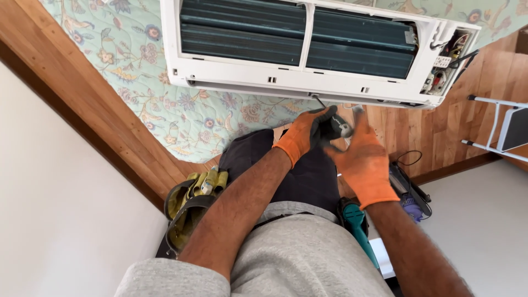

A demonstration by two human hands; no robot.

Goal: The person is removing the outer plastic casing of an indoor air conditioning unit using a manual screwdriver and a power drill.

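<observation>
1. The left hand (301,136), in an orange glove, is closed around the dark handle of a screwdriver (324,118). The thin metal tip is pointed up at the bottom edge of a white air conditioner (308,82).
2. The right hand (364,162), also in an orange glove, is held just beside the left one. Its fingers are curled, and they seem to touch the end of the tool, but how tightly cannot be told.
3. Both bare arms are stretched forward and up from grey sleeves.
4. The air conditioner is seen with its front cover off. Dark ribbed fins are shown in two wide panels, and small wires are seen in an open box at its right end.
5. A tool belt (190,212) with olive pouches is worn at the left hip. A teal power tool (357,223) is hung at the right hip.
6. A quilted cloth (148,82) with flowers is spread on the brown wooden floor (440,132).
7. A white stepladder (503,126) is stood at the far right.
</observation>
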